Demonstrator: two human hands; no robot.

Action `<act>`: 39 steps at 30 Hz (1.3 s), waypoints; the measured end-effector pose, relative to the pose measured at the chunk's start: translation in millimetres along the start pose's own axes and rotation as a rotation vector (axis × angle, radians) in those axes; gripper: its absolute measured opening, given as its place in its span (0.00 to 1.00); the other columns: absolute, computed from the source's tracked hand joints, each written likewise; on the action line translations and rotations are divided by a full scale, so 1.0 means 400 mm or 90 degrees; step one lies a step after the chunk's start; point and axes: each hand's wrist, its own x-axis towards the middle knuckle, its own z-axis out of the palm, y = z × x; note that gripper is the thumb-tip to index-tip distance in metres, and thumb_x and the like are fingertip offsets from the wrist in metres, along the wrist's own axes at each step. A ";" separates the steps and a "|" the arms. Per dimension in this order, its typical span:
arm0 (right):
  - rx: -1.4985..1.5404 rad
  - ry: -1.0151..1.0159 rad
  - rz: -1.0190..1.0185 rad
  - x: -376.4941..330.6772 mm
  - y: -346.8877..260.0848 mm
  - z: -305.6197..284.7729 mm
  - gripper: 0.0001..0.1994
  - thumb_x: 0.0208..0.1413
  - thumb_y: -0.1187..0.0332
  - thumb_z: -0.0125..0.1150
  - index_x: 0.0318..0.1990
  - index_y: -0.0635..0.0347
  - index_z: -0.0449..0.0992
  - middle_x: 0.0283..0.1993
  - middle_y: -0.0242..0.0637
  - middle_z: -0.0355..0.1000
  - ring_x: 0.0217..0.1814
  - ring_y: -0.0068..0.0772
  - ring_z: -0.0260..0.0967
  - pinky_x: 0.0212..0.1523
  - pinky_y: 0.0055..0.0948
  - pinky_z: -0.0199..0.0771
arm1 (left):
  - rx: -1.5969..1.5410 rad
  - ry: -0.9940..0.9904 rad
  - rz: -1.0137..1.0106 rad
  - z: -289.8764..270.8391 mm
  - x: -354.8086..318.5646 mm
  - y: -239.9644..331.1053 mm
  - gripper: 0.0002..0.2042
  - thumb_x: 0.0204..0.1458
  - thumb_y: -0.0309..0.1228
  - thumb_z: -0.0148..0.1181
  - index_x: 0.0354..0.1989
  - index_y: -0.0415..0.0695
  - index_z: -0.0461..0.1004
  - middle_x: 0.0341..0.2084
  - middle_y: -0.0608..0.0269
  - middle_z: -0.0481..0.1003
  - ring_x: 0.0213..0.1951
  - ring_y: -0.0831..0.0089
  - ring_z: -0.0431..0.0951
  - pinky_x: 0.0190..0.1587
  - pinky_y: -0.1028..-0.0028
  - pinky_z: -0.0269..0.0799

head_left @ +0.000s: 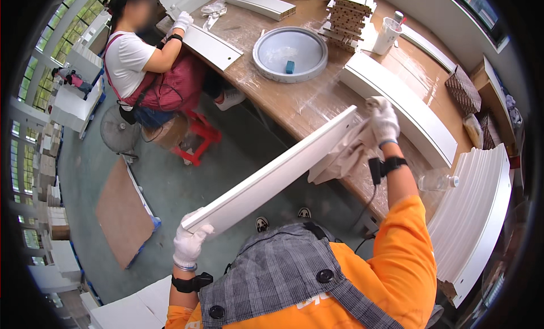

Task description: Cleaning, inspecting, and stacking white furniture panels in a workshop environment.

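A worker in an orange shirt and checked apron holds a long white board (pixel 277 169) on a slant, its lower end out over the floor and its upper end beside the edge of a plastic-covered table (pixel 286 105). The gloved left hand (pixel 191 242) is closed around the lower end, thumb on the face. The gloved right hand (pixel 386 123) curls around a bunched pale cloth (pixel 339 160) at the upper end; whether its fingers also grip the board cannot be told.

Beyond the right hand, another white board (pixel 399 107) lies flat on the table, near a short stack of pieces (pixel 347 22) and a cup (pixel 387 35). A round grey basin (pixel 319 67) holds a small blue block (pixel 290 67). At right, a clear bottle (pixel 435 183) lies next to a row of white boards (pixel 475 213). Across the table's corner, a seated co-worker (pixel 126 54) in white gloves handles a board (pixel 211 46).
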 end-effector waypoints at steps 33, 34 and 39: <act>0.117 -0.270 -0.735 -0.810 -0.710 0.201 0.27 0.58 0.56 0.60 0.59 0.66 0.71 0.70 0.60 0.58 0.73 0.62 0.55 0.73 0.47 0.55 | -0.804 -0.137 -0.308 -0.113 0.246 -0.051 0.48 0.58 0.72 0.33 0.72 0.41 0.54 0.69 0.49 0.59 0.69 0.53 0.61 0.71 0.55 0.55; 0.210 -0.308 -0.775 -0.879 -0.734 0.169 0.26 0.58 0.56 0.60 0.58 0.67 0.71 0.69 0.58 0.60 0.72 0.61 0.58 0.71 0.47 0.58 | -0.797 -0.128 -0.319 -0.118 0.250 -0.049 0.49 0.57 0.73 0.33 0.72 0.41 0.53 0.70 0.49 0.58 0.70 0.53 0.60 0.71 0.55 0.54; 0.506 -0.789 -0.628 -0.895 -0.723 0.049 0.17 0.65 0.55 0.57 0.48 0.59 0.81 0.47 0.46 0.79 0.51 0.46 0.78 0.55 0.38 0.77 | -0.926 -0.308 -0.244 -0.143 0.294 -0.069 0.43 0.60 0.67 0.40 0.70 0.41 0.57 0.68 0.49 0.62 0.68 0.54 0.63 0.69 0.54 0.58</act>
